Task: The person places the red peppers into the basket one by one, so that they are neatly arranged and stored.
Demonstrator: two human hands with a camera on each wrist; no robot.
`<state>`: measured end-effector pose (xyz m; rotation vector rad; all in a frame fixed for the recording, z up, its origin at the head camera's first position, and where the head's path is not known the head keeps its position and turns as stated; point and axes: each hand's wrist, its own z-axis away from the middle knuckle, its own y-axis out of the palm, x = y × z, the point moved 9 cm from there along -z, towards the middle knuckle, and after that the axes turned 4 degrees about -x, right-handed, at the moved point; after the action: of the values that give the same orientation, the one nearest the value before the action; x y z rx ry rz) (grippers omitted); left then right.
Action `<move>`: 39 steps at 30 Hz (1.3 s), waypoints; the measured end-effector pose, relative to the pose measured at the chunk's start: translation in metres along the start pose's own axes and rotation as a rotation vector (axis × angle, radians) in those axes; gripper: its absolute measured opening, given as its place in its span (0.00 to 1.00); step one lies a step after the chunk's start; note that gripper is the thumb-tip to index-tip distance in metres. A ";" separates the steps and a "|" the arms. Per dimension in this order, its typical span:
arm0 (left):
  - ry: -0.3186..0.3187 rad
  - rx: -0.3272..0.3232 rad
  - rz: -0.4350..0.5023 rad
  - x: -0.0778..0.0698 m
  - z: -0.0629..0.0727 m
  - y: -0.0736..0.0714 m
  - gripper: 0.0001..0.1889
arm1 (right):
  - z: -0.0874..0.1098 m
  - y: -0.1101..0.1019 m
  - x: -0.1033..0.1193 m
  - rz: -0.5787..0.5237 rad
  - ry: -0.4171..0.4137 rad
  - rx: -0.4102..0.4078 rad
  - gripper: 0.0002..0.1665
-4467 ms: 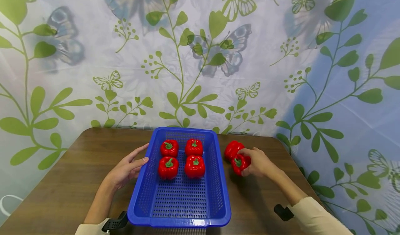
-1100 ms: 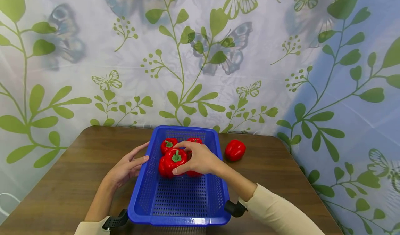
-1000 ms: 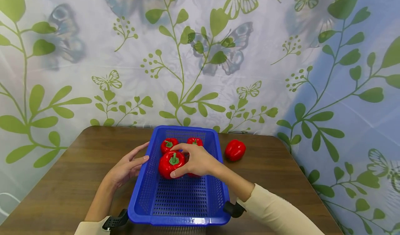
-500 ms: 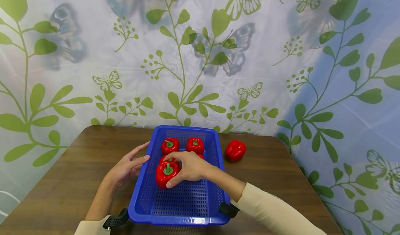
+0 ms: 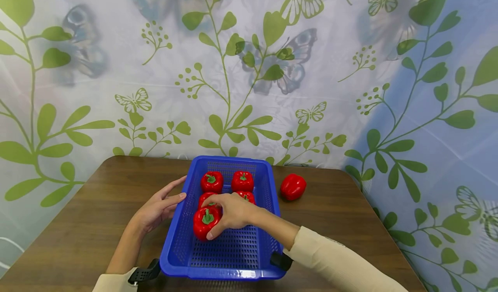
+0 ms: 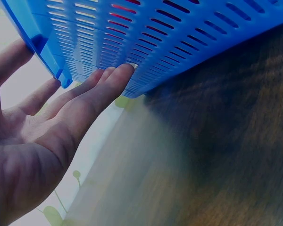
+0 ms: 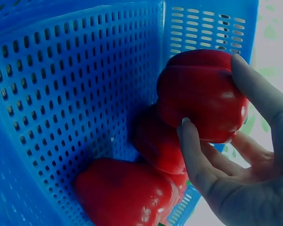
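Observation:
My right hand grips a red bell pepper by its sides, green stem up, inside the blue perforated basket. In the right wrist view, thumb and fingers hold that pepper above other red peppers. Two rows of peppers sit behind it, among them a back left pepper and a back right pepper; the hand partly covers the nearer row. Against the basket's left side rests my left hand, its fingers fairly straight. The left wrist view shows its fingertips touching the perforated wall.
One more red bell pepper lies on its side on the brown wooden table, right of the basket. A patterned cloth backdrop hangs behind the table. Dark straps with cameras sit at both wrists.
The right hand took a pepper from the table at right and carried it into the basket. Over the last second it moved toward the basket's near end. The left hand stayed put.

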<state>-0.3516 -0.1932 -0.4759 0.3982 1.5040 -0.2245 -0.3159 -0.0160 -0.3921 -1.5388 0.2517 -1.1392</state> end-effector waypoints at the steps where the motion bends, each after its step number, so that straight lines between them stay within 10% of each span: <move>1: 0.000 0.001 0.001 0.000 0.000 0.000 0.34 | -0.001 0.001 0.000 0.005 0.004 0.004 0.40; 39: 0.010 0.016 -0.009 0.000 0.000 0.000 0.35 | -0.004 0.018 -0.006 0.099 0.078 0.116 0.39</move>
<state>-0.3512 -0.1928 -0.4758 0.4059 1.5147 -0.2415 -0.3140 -0.0204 -0.4108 -1.3667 0.3061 -1.1175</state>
